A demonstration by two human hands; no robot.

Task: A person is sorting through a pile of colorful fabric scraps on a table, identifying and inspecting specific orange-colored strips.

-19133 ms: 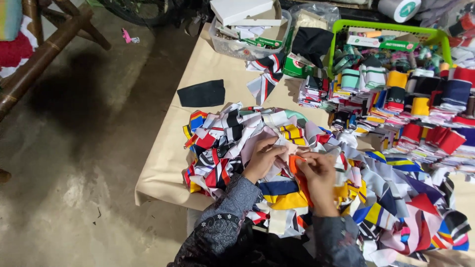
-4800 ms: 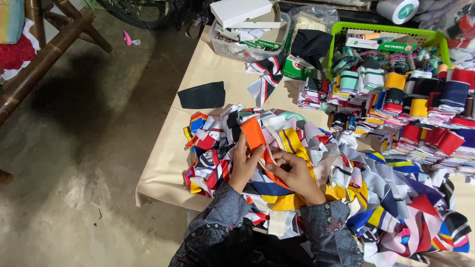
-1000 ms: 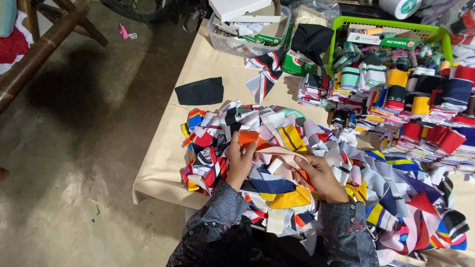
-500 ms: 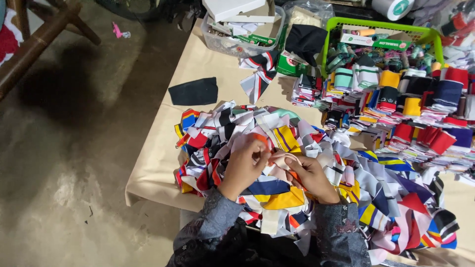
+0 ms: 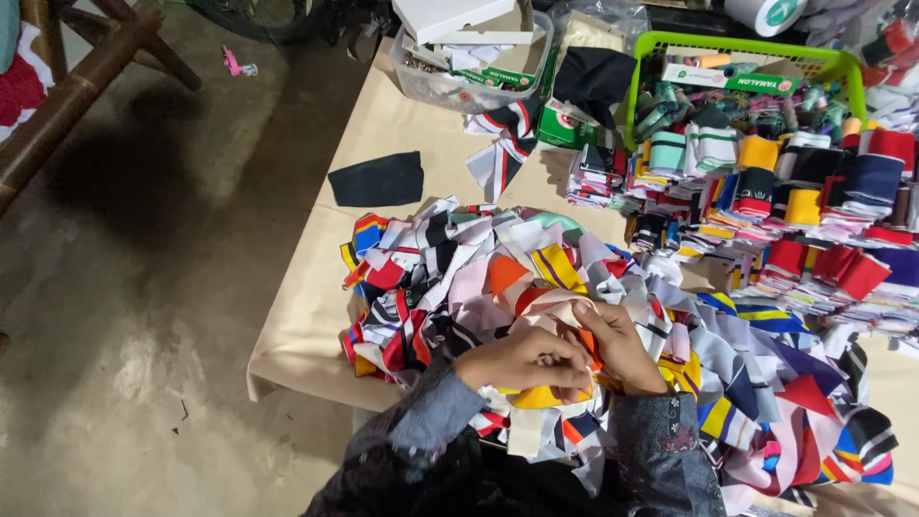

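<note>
A big heap of striped, many-coloured fabric strips [image 5: 536,278] covers the near part of a table laid with tan paper [image 5: 392,230]. My left hand [image 5: 522,362] and my right hand [image 5: 622,347] meet at the heap's near edge, fingers closed together on one pale strip with an orange patch [image 5: 555,308]. A yellow strip [image 5: 536,396] lies just under my left hand. Both dark patterned sleeves reach in from the bottom of the view.
Folded strips stand in neat stacks [image 5: 795,220] at the right. A green basket [image 5: 728,46] and a clear tub with white boxes [image 5: 459,67] sit at the far edge. A black fabric piece [image 5: 378,180] lies alone at the left. Concrete floor [image 5: 144,287] and a wooden chair leg [image 5: 67,105] are to the left.
The orange-patched strip was held up over the heap some seconds ago; my hands have since come down and closed together on it at the near edge. The view has shifted slightly.
</note>
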